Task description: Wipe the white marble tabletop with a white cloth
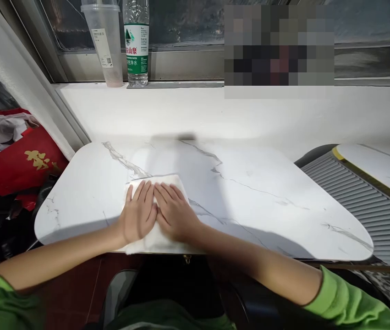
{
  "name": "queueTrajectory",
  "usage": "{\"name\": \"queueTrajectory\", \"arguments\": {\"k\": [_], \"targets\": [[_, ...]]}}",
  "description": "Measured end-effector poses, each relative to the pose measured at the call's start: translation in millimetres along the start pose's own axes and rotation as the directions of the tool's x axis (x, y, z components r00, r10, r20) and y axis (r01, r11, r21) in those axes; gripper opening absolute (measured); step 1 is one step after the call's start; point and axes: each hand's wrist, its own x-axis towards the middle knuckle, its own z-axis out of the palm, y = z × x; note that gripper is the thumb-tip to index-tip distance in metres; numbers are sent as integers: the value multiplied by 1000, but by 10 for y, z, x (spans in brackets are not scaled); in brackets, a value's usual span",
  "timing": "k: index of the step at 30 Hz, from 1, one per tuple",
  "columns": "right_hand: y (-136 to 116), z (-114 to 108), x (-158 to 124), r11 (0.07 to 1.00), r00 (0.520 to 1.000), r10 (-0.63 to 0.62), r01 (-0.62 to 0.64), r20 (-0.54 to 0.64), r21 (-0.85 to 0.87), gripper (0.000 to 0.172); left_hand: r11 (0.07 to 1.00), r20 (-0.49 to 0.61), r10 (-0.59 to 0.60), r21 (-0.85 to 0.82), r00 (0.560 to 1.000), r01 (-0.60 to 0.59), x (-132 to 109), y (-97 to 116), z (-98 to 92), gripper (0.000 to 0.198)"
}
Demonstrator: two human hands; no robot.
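1. From where I stand, the white cloth (156,245) lies directly beneath the hands, flat on the marbled worktop (266,167), so neither hand is nearer: both rest on it
2. The left hand (138,215) covers the cloth's left part and the right hand (177,213) its right part, with the thumbs meeting or almost meeting between them
3. Both hands are laid palm down and flattened, fingers pointing away from the body; the left little finger stands a bit apart, and I see no pinch on the fabric
4. As far as I can judge, the cloth's longer axis runs away from the body, in line with the fingers; its far edge shows just beyond the fingertips, its near edge by the wrists, close to the worktop's front
5. The worktop reaches farther to the right of the hands than to their left
6. Beyond the left hand, on the window ledge, stand a water bottle (137,55) and a lidded plastic cup (107,50), while a red bag (19,156) sits well off to its left
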Motion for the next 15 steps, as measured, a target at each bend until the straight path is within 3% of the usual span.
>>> {"name": "queueTrajectory", "arguments": {"k": [5, 10, 12, 15], "targets": [[629, 31, 472, 998, 998, 53, -53, 15, -22, 55, 996, 11, -86, 0, 996, 86, 789, -119, 141, 51], [1208, 77, 1062, 984, 988, 147, -142, 43, -108, 53, 995, 6, -80, -52, 997, 80, 1680, -389, 260, 46], [1334, 102, 1224, 974, 979, 196, -189, 49, -123, 54, 994, -7, -93, -51, 996, 92, 1898, -467, 284, 45], [1400, 134, 1313, 964, 970, 240, -234, 35, -126, 53, 994, -9, -96, -48, 995, 95, 2016, -509, 295, 45]]}}
